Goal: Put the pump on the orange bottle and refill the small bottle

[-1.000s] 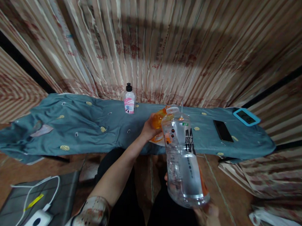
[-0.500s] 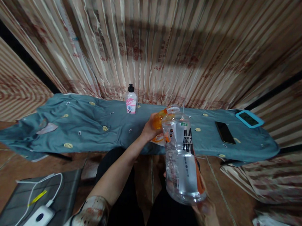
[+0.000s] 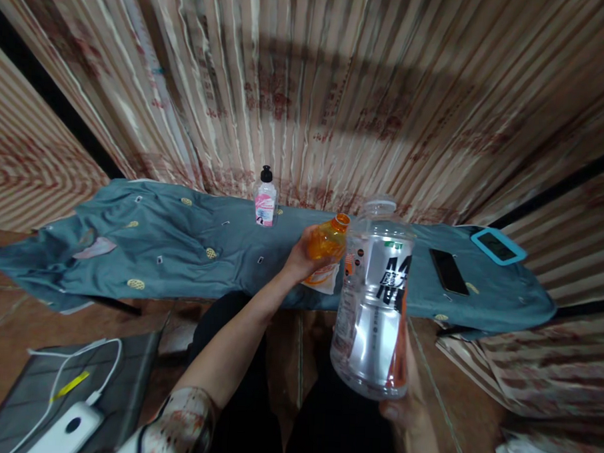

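Observation:
My left hand (image 3: 301, 254) is wrapped round a small orange see-through bottle (image 3: 329, 238), which tilts with its open mouth up and to the right. Closed round the lower right side of a large clear plastic bottle (image 3: 373, 310) is my right hand (image 3: 405, 391). The large bottle has a silver and orange label with black print, and its uncapped neck points up. It stands nearly upright in front of the table, close beside the orange bottle. Below my left hand lies a white and orange packet (image 3: 324, 279), partly covered.
A squeeze bottle with a black cap (image 3: 266, 201) stands at the back of the cloth-covered table (image 3: 231, 250). To the right lie a phone (image 3: 449, 271) and a blue-framed device (image 3: 498, 246). A white power bank (image 3: 67, 430) with a cable rests on a dark stool (image 3: 130, 372) at lower left.
The large bottle has moved right and become more upright, its neck now apart from the orange bottle's mouth. More of the orange bottle and the packet shows.

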Available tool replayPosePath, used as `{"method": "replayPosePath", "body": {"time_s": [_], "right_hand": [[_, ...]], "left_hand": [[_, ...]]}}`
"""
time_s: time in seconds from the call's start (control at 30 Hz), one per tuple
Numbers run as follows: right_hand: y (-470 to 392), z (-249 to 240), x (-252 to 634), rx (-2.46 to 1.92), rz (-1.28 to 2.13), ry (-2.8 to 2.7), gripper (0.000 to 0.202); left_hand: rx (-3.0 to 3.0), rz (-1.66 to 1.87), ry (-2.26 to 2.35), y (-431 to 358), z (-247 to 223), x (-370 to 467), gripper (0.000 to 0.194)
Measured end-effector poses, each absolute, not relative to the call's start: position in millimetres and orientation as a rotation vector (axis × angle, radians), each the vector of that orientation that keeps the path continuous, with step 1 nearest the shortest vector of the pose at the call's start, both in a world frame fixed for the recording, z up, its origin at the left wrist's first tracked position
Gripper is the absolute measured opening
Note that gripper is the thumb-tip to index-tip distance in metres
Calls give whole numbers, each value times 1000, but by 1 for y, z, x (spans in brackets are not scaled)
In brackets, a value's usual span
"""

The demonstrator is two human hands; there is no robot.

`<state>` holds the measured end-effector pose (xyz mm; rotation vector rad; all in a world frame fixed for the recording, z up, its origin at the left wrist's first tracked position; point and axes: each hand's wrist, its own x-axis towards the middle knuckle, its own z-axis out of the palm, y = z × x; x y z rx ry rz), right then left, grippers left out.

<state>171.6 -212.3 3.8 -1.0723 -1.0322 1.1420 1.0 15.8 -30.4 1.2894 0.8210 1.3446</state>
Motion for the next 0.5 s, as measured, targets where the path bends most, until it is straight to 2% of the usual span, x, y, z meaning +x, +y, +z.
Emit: {"method": "replayPosePath", "body": {"time_s": [0.23, 0.37, 0.5], "right_hand": [[-209, -10, 169, -1034, 1060, -988, 141], [-202, -15, 169, -1028, 958, -1082, 140], [-195, -10, 166, -991, 829, -1256, 130]], "left_hand": [[1316, 1313, 811, 11, -23, -4, 78], [1325, 1307, 872, 9, -16, -15, 94], [1368, 1390, 882, 2, -2, -36, 104]]}}
